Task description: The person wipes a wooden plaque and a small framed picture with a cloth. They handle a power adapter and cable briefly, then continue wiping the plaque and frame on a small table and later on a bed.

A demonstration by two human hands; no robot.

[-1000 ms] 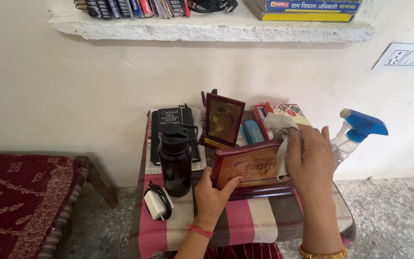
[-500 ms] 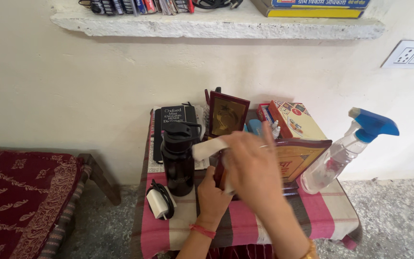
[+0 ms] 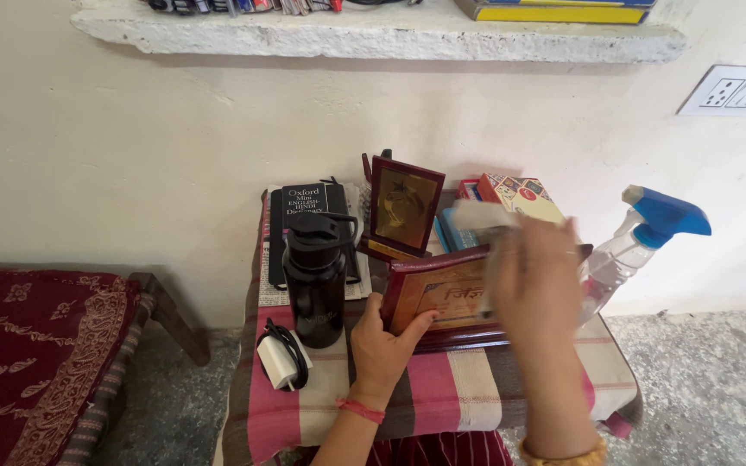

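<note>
The left hand (image 3: pixel 382 345) grips the lower left corner of a dark wooden plaque (image 3: pixel 446 298), thumb laid on its golden face and fingers hidden behind, propping it at a tilt on the striped tablecloth (image 3: pixel 442 397) in the lower middle of the frame. The right hand (image 3: pixel 539 289), blurred, is closed around a pale cloth (image 3: pixel 481 220) and presses it against the right part of the plaque's face; how tightly the fingers curl cannot be told.

Just behind the plaque, in the centre of the frame, stands a smaller framed picture (image 3: pixel 405 207), upright. Left of it a black bottle (image 3: pixel 314 278) stands in front of a black book (image 3: pixel 308 207). A white charger with a black cable (image 3: pixel 281 358) lies near the left hand, toward the table's left edge. Right of the hands, a clear spray bottle with a blue trigger (image 3: pixel 641 242) leans at the table's right end. Colourful boxes (image 3: pixel 520 194) sit against the wall. A dark red patterned bedcover (image 3: pixel 28 354) fills the lower left.
</note>
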